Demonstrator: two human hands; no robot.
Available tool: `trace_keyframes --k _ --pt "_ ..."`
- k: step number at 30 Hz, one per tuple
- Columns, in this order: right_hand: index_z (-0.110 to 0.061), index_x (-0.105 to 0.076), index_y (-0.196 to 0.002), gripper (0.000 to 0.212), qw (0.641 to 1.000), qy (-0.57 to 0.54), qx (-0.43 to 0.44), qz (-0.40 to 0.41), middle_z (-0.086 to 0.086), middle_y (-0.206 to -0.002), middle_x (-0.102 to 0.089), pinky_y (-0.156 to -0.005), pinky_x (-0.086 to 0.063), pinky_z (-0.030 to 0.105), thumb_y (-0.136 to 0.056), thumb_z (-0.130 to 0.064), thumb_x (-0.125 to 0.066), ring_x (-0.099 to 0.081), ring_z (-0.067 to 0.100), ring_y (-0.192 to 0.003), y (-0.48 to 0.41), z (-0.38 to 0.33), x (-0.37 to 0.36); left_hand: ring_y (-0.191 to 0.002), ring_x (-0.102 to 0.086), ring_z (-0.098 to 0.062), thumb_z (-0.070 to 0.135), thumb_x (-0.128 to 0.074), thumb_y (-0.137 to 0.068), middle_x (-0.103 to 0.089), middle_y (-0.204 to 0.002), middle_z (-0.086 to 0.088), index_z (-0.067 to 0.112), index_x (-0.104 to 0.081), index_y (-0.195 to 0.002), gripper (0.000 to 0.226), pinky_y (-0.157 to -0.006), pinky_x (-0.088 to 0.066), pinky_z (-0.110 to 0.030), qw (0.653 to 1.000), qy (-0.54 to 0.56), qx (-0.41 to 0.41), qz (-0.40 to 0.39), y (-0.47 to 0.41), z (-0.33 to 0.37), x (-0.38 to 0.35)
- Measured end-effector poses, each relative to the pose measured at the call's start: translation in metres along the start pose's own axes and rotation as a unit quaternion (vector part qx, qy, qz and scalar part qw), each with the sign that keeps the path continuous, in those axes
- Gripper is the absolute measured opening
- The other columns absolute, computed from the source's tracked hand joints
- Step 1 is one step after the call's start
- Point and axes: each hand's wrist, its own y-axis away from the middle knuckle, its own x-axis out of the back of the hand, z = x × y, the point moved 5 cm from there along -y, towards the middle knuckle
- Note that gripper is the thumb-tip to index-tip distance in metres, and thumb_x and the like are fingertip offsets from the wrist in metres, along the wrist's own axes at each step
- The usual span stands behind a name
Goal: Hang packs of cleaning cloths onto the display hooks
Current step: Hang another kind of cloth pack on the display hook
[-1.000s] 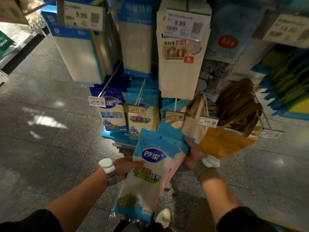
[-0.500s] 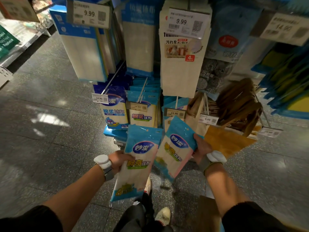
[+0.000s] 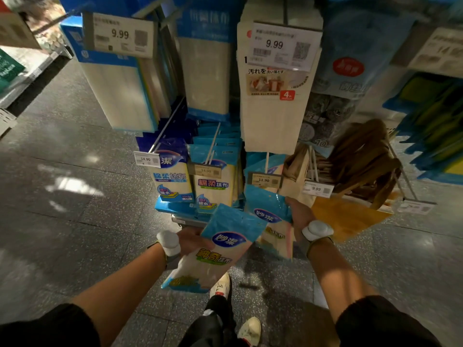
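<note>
My left hand grips a blue-topped pack of cleaning cloths by its left edge, held low and tilted in front of the rack. My right hand holds a second pack of the same kind, raised just under the hook with the 11.90 price tag. The top of this pack almost touches that tag. Matching blue packs hang behind the tag on the same hook.
Hooks to the left carry blue and white cloth packs tagged 14.90. Tall white packs hang above at 9.99. Brown and yellow cloths hang on the right. The grey speckled floor and my shoes lie below.
The stack was split into two packs. My right hand carried one pack up and right toward the 11.90 hook, while my left hand kept the other pack low.
</note>
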Motion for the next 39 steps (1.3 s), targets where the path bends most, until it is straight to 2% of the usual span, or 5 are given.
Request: trace_keyframes --k 6,11,25,32,39 --pt "-0.01 -0.062 -0.1 0.013 0.996 -0.09 -0.008 0.016 0.008 -0.083 -0.06 -0.057 -0.049 0.025 -0.102 -0.016 -0.051 -0.056 0.02 -0.07 -0.005 -0.018 -0.018 -0.108 -0.072 -0.024 0.032 -0.085 -0.061 -0.077 -0.115 0.002 0.027 -0.071 -0.124 0.064 -0.102 -0.053 -0.05 0.995 -0.101 -0.006 -0.022 -0.015 0.008 0.004" --pt "-0.018 -0.066 -0.086 0.018 0.999 -0.032 -0.035 -0.003 0.021 -0.108 -0.065 -0.084 -0.051 0.043 -0.097 -0.027 -0.055 -0.061 0.03 -0.091 -0.025 -0.011 -0.024 -0.109 -0.072 -0.024 0.04 -0.084 -0.05 -0.077 -0.115 0.0 0.028 -0.073 -0.119 0.071 -0.103 -0.052 -0.051 0.993 -0.112 -0.023 -0.01 -0.031 0.012 0.014" --pt "-0.011 -0.064 -0.079 0.026 0.974 -0.224 -0.011 0.018 -0.005 -0.055 -0.07 -0.048 -0.054 0.019 -0.101 -0.011 -0.049 -0.068 0.011 -0.056 -0.039 -0.024 -0.038 -0.106 -0.071 -0.019 0.019 -0.076 -0.085 -0.075 -0.116 -0.002 0.019 -0.068 -0.122 0.038 -0.1 -0.055 -0.038 0.983 -0.179 -0.01 -0.045 -0.045 0.022 0.017" --pt "-0.016 -0.067 -0.081 0.027 0.985 -0.173 -0.005 0.026 0.009 -0.076 -0.071 -0.065 -0.054 0.028 -0.102 -0.014 -0.051 -0.064 0.028 -0.08 -0.046 -0.039 -0.043 -0.086 -0.069 0.006 0.014 -0.075 -0.087 -0.073 -0.094 0.018 0.035 -0.067 -0.105 0.028 -0.078 -0.053 -0.013 0.982 -0.184 -0.021 -0.047 -0.053 0.024 0.024" --pt "-0.023 -0.067 -0.123 0.033 0.943 -0.328 0.024 0.043 0.003 -0.122 -0.072 -0.081 -0.058 0.039 -0.1 -0.043 -0.054 -0.068 0.026 -0.111 -0.048 -0.048 -0.049 -0.101 -0.074 -0.02 0.004 -0.071 -0.088 -0.078 -0.108 -0.003 0.018 -0.07 -0.115 0.03 -0.09 -0.058 -0.034 0.997 -0.067 -0.003 -0.044 -0.054 0.016 0.024"
